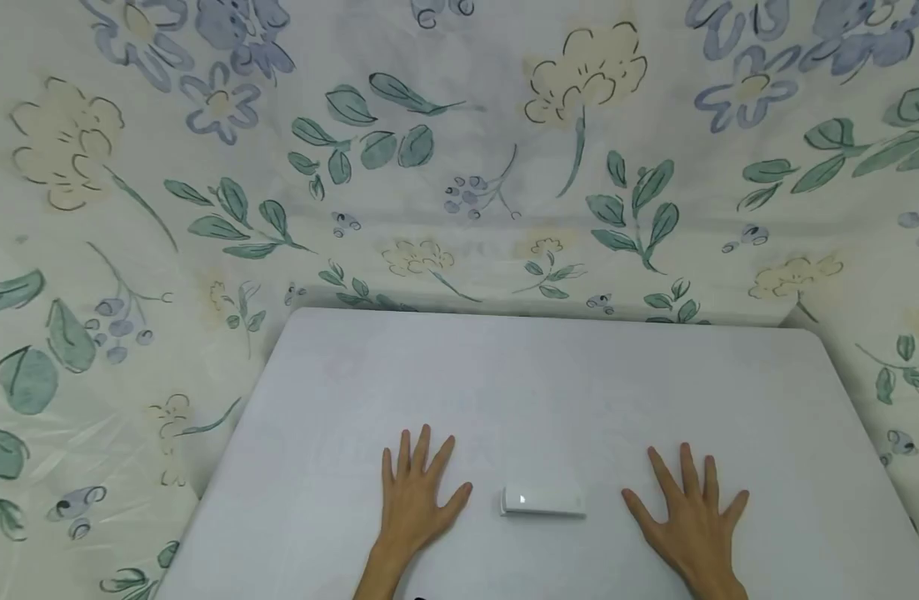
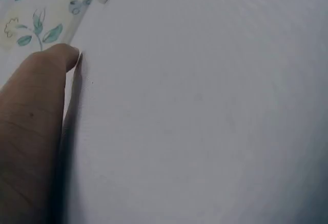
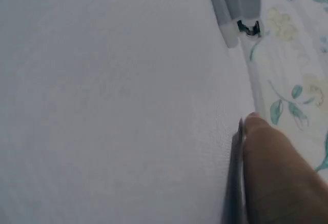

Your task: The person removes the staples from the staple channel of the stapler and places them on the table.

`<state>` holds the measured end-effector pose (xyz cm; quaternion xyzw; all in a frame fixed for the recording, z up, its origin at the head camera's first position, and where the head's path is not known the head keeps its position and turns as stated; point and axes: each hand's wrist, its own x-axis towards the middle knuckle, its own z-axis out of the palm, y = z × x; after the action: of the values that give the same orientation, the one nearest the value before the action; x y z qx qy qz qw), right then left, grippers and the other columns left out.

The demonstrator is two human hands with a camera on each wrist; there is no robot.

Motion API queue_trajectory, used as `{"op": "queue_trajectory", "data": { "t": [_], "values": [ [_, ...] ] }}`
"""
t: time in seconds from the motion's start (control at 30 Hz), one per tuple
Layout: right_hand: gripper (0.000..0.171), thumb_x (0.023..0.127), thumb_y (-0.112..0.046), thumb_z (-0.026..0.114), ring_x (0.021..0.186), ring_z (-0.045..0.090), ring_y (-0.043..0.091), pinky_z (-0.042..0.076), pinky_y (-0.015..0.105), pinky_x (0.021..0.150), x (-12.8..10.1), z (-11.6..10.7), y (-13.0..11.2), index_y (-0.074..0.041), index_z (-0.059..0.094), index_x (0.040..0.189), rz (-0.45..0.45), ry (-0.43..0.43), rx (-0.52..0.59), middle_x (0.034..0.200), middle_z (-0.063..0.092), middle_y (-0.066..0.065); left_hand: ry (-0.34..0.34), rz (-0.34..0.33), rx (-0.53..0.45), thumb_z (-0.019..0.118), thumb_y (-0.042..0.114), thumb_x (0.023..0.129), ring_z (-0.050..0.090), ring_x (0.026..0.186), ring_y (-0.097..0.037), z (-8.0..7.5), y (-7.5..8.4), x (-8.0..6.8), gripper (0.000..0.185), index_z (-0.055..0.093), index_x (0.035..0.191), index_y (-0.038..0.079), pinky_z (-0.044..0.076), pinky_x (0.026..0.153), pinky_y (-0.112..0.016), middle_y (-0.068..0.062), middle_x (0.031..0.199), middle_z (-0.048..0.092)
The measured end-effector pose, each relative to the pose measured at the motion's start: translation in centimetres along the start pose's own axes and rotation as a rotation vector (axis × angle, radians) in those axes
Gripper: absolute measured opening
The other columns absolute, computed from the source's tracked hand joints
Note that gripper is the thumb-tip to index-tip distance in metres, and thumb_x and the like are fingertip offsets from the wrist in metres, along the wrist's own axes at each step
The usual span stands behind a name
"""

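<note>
On the white tabletop [image 1: 549, 375], near its front edge, a small white rectangular device [image 1: 543, 502] is lying flat between the two hands, its long axis running left to right. The left hand [image 1: 417, 492] and right hand [image 1: 691, 510] are resting palm-down with fingers spread and holding nothing, the left sitting slightly nearer the device. It is looking glossy, with one tiny bright mark near its left end.

Head view: both forearms cut off by bottom edge. Small white box [image 1: 543, 501] between left hand [image 1: 417, 492] and right hand [image 1: 691, 512]: markings too small to read. Wrist views: one finger [image 2: 31, 131] each, remainder out of frame; box unseen there.
</note>
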<state>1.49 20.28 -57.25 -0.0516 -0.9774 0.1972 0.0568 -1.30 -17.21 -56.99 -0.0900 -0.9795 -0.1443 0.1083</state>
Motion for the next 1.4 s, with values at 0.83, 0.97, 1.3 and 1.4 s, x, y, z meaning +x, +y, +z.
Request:
{"op": "queue_trajectory", "data": {
  "t": [0.83,0.97,1.3,1.4],
  "values": [
    [0.045,0.078,-0.061,0.079,0.138,0.053,0.036,0.049,0.071,0.102,3.0,-0.5,-12.8,-0.028,0.076,0.109,-0.764,-0.048,0.04,0.149,0.058,0.009,-0.018,0.411,-0.154,0.085,0.056,0.073,0.052,0.142,-0.032,1.0,3.6,1.3,0.055,0.073,0.119,0.029,0.038,0.119,-0.057,-0.003,0.147,0.061],
    [0.038,0.079,-0.056,0.08,0.138,0.053,0.036,0.048,0.071,0.103,3.1,-0.5,-13.1,-0.028,0.078,0.106,-0.769,-0.075,0.039,0.149,0.058,0.009,-0.024,0.422,-0.137,0.086,0.055,0.073,0.052,0.143,-0.03,0.9,3.6,1.4,0.05,0.076,0.113,0.028,0.036,0.12,-0.056,-0.002,0.147,0.061],
    [0.031,0.08,-0.048,0.083,0.137,0.054,0.036,0.05,0.067,0.104,3.3,-0.9,-13.8,-0.023,0.077,0.098,-0.775,-0.121,0.043,0.146,0.06,0.009,-0.019,0.437,-0.166,0.083,0.056,0.075,0.054,0.141,-0.029,0.8,3.4,1.6,0.044,0.08,0.11,0.029,0.037,0.12,-0.055,0.0,0.144,0.064],
    [0.029,0.082,-0.046,0.082,0.137,0.054,0.036,0.05,0.067,0.105,3.3,-1.0,-14.0,-0.022,0.076,0.098,-0.768,-0.129,0.039,0.145,0.06,0.009,-0.029,0.428,-0.18,0.081,0.057,0.076,0.053,0.142,-0.028,0.8,3.3,1.7,0.045,0.08,0.111,0.029,0.036,0.119,-0.055,0.001,0.144,0.064]
  ]
}}
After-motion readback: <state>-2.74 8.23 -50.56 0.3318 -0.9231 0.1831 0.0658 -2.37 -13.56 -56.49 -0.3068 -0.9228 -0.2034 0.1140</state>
